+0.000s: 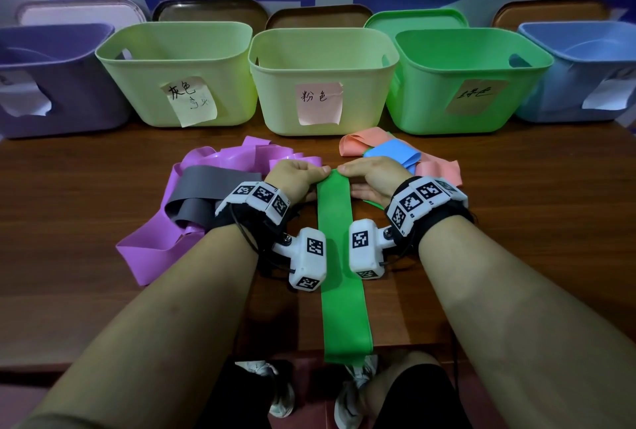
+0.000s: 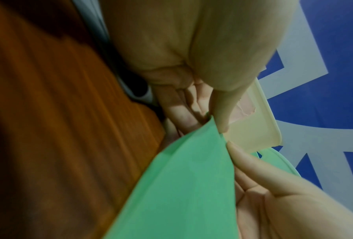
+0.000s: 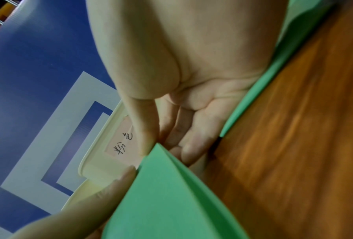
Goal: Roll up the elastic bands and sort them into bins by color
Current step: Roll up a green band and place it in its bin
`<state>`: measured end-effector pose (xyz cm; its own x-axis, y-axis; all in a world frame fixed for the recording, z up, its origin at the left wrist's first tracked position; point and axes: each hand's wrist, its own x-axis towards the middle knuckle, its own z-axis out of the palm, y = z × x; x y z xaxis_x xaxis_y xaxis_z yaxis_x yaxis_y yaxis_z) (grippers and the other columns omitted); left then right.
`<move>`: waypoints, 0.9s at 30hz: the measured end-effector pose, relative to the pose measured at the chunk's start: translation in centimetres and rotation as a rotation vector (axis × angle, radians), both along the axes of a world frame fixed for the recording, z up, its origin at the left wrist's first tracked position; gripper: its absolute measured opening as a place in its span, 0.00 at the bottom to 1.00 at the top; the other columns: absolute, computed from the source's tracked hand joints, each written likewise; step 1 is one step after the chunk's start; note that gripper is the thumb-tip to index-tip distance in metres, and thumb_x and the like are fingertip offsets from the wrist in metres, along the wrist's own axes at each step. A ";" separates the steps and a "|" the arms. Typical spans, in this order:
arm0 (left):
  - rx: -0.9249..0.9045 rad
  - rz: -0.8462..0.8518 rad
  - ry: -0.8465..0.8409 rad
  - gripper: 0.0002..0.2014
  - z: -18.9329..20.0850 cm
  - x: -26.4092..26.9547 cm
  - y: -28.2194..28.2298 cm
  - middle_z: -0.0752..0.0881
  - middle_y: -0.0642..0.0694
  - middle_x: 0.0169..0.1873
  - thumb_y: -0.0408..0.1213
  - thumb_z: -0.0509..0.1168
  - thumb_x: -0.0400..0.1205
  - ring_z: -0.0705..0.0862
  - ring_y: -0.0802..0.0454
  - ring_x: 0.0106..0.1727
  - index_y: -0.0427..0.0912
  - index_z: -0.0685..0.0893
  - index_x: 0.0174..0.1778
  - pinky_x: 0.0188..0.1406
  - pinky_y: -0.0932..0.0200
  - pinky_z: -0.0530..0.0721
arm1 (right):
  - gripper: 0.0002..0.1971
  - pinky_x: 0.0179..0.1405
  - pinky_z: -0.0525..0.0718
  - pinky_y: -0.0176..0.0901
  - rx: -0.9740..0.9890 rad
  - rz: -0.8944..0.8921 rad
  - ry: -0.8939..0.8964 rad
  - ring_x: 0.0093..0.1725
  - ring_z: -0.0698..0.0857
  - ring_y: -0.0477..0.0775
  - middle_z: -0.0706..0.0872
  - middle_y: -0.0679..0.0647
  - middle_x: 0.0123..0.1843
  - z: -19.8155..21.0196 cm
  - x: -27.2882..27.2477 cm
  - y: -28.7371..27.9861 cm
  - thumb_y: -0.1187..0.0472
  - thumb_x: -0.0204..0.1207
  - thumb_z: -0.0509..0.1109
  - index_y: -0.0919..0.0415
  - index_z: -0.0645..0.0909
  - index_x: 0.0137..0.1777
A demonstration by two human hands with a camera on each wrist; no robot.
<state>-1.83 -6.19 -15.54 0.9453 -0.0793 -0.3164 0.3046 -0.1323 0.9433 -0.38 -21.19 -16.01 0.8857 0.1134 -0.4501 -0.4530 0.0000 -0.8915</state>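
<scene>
A long green elastic band (image 1: 339,267) lies flat down the middle of the wooden table (image 1: 69,215), its near end hanging over the front edge. My left hand (image 1: 298,177) and right hand (image 1: 370,174) pinch its far end from either side, thumbs on top. In the left wrist view the left thumb presses the green band (image 2: 183,182) against the fingers; in the right wrist view the right thumb does the same on the green band (image 3: 171,194). The green bin (image 1: 464,79) stands at the back right.
Purple bands (image 1: 155,246) and a grey band (image 1: 203,188) lie tangled left of my hands. Salmon-pink bands (image 1: 358,143) and a blue band (image 1: 392,151) lie to the right. A purple bin (image 1: 51,84), two pale yellow-green bins (image 1: 179,74) (image 1: 323,81) and a blue bin (image 1: 585,74) line the back.
</scene>
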 end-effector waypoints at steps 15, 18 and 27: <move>-0.099 0.029 0.016 0.04 -0.7 0.6 0.3 0.87 0.42 0.34 0.25 0.69 0.78 0.87 0.57 0.28 0.34 0.85 0.38 0.27 0.68 0.83 | 0.05 0.50 0.87 0.41 0.009 -0.019 -0.023 0.52 0.88 0.56 0.88 0.61 0.52 -0.4 0.1 -0.2 0.70 0.78 0.68 0.62 0.84 0.50; -0.117 0.037 0.014 0.05 -0.7 0.7 0.3 0.87 0.41 0.35 0.23 0.68 0.77 0.88 0.55 0.31 0.35 0.86 0.39 0.29 0.66 0.84 | 0.08 0.56 0.86 0.44 0.017 -0.017 -0.044 0.56 0.87 0.58 0.87 0.61 0.52 -0.3 0.0 -0.3 0.72 0.77 0.67 0.61 0.85 0.47; -0.079 0.045 -0.010 0.02 -0.8 0.5 0.1 0.88 0.43 0.36 0.28 0.70 0.78 0.87 0.57 0.31 0.33 0.87 0.43 0.30 0.68 0.85 | 0.15 0.48 0.86 0.43 -0.045 -0.029 -0.097 0.44 0.85 0.53 0.85 0.56 0.43 -0.5 0.2 -0.6 0.76 0.77 0.65 0.74 0.79 0.63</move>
<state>-1.29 -6.08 -16.36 0.9516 -0.0607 -0.3012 0.2989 -0.0435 0.9533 -0.23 -21.81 -16.50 0.9280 0.0690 -0.3660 -0.3649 -0.0294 -0.9306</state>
